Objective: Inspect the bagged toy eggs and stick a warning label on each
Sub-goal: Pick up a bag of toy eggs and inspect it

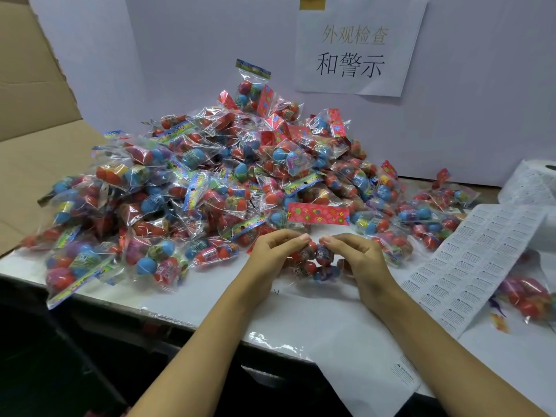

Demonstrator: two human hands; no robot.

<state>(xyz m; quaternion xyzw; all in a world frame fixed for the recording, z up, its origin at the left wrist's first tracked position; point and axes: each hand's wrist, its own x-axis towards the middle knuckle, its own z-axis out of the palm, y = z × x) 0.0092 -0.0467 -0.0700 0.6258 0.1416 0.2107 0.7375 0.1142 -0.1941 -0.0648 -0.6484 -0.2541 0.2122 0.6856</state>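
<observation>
At frame center, left hand [270,251] and right hand [358,257] pinching one bag of toy eggs [316,260]; heaped bags [210,182] behind, label strip [481,251] at right.

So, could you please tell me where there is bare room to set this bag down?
Free: the white tabletop between your forearms, bordered by the label strip. Crowded: the pile of bagged eggs behind and left; more bags lie beyond the strip.

glossy clear plastic bags [192,188], matt paper labels [469,260].
</observation>
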